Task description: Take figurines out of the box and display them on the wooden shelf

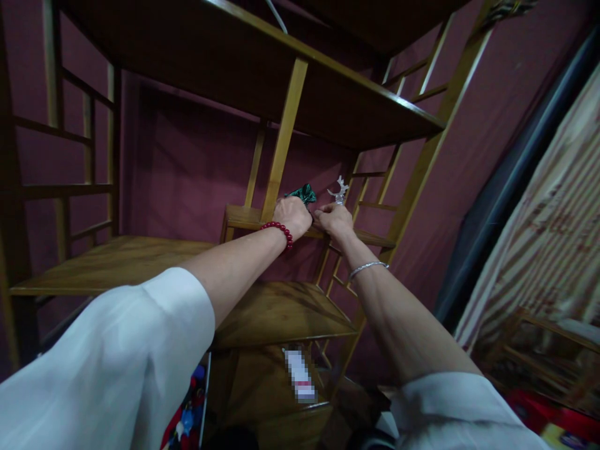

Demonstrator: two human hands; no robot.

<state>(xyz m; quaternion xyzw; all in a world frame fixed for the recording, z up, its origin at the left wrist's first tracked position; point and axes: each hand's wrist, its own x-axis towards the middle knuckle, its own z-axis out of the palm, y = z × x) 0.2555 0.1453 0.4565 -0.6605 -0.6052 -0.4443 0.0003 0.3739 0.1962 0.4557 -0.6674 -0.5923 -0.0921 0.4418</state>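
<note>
Both my arms reach out to a small raised shelf [244, 217] of a wooden shelving unit. My left hand [293, 215], with a red bead bracelet at the wrist, is closed on a dark green crumpled cloth [304, 193] that sticks out above the knuckles. Right beside it, my right hand [334, 220], with a thin silver bangle on the forearm, holds a small silvery deer-shaped figurine [339, 189] standing up from its fingers. The two hands nearly touch over the shelf's front edge.
The unit has a wide upper shelf [262, 69], a left shelf [107, 262] and a lower shelf [281, 312], all against a dark red wall. A striped curtain [553, 237] hangs at right. Colourful items [187, 412] lie on the floor below.
</note>
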